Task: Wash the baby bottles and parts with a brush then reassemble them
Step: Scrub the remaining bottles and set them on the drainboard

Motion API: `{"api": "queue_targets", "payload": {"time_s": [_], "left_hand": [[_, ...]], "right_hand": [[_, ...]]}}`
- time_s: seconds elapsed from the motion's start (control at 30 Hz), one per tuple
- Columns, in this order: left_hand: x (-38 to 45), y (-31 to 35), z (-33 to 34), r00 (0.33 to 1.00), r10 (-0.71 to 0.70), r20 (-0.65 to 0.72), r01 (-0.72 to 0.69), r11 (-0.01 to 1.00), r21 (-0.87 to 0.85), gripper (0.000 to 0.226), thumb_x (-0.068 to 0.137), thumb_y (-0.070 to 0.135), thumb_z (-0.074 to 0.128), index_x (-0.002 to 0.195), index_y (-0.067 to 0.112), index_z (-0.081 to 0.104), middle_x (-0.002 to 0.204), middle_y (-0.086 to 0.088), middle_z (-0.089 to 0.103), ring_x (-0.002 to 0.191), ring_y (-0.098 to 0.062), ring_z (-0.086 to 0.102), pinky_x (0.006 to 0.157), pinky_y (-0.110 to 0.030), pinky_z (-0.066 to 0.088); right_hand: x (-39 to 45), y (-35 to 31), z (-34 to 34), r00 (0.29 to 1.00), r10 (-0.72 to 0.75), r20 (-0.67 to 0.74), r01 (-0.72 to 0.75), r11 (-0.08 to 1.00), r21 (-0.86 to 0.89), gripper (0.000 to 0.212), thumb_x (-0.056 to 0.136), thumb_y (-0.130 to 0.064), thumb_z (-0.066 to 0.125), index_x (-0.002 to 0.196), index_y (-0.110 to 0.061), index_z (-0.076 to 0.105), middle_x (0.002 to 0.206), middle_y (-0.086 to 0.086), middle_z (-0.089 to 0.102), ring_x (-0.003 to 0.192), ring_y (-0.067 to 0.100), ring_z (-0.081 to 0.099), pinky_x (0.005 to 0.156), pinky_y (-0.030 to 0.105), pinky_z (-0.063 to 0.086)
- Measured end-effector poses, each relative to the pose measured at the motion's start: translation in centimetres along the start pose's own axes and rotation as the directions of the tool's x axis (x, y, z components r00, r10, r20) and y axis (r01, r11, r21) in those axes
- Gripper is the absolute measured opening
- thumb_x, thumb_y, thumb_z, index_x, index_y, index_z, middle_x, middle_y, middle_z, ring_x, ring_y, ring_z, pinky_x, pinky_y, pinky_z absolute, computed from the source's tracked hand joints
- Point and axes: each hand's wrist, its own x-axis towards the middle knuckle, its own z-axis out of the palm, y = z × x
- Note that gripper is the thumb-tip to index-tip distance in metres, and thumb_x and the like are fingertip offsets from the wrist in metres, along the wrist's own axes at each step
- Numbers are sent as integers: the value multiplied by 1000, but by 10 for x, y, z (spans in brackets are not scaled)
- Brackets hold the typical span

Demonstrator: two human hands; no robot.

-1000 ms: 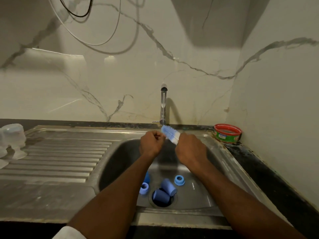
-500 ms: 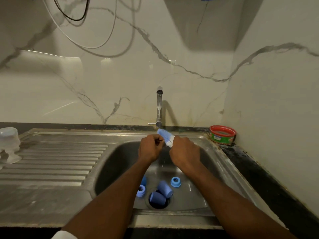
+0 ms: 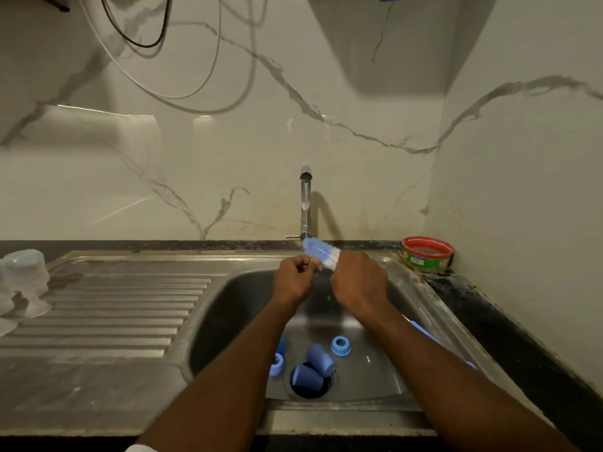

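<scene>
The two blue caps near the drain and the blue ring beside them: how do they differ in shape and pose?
The blue caps are taller, closed cups lying tipped on their sides, one over the drain hole; the blue ring is a short collar sitting flat, its open hole facing up. The caps touch each other; the ring lies apart. Both share the same blue and lie in the sink.

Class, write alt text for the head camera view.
Two hands meet above a steel sink: the right hand grips a blue bottle brush, the left hand pinches something small. Blue bottle parts lie around the drain.
</scene>
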Motion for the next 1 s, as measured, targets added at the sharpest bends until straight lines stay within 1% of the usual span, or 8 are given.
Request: {"api": "queue_targets", "payload": {"time_s": [0.13,0.23,0.37,0.5,0.57,0.73,0.87,1.0], "left_hand": [[2,1,1,994,-109,-28,108,993,-45,18,98,31,65,90,18,75,77,-2,72,73,-16,66,71,-39,59],[3,9,-1,943,-323,-83,280,903,-327,24,101,29,61,95,8,72,75,-7,64,64,-16,56,57,-32,50],[-6,32,3,903,-419,94,407,767,-496,30,103,38,55,99,12,68,90,-6,66,79,-17,59,70,-30,51],[-10,36,5,881,-367,299,463,800,-383,33,102,45,52,114,18,67,113,-5,68,97,-20,62,81,-34,54],[-7,35,7,898,-360,252,434,817,-379,26,103,41,52,110,20,66,112,-5,67,97,-20,62,83,-36,54],[6,16,0,877,-480,3,395,720,-571,30,105,31,51,83,14,62,69,-3,55,63,-14,49,61,-27,44],[2,18,1,855,-495,154,493,682,-540,33,103,31,50,73,17,57,71,-4,57,69,-17,53,68,-30,47],[-4,26,14,878,-418,231,477,795,-375,29,101,40,54,91,14,63,88,-7,63,85,-21,59,76,-33,52]], "right_hand": [[8,10,-11,998,39,-42,-38,999,6,31,95,-28,63,123,-15,60,117,7,68,102,25,67,72,31,43],[10,13,-11,999,27,-42,-23,996,81,26,96,-35,60,117,-18,60,113,4,69,96,24,67,71,31,47],[5,5,1,994,7,107,-17,996,91,28,98,-29,61,122,-13,62,113,8,68,82,19,55,68,28,41],[11,5,-3,999,42,24,-44,994,104,27,99,-27,59,123,-14,61,109,6,67,75,17,49,64,28,37],[11,8,-5,998,58,20,-60,994,90,31,98,-29,61,125,-15,61,111,5,67,80,18,53,67,29,39],[-4,5,-5,997,-37,70,32,997,71,34,98,-35,59,124,-15,61,117,8,68,98,25,65,71,29,41],[-2,-2,4,996,-27,89,18,995,97,30,98,-33,59,124,-16,60,115,7,67,94,22,63,71,30,44],[8,7,-1,997,38,67,-45,994,102,28,99,-30,59,122,-15,60,113,6,67,91,21,62,73,31,48]]}}
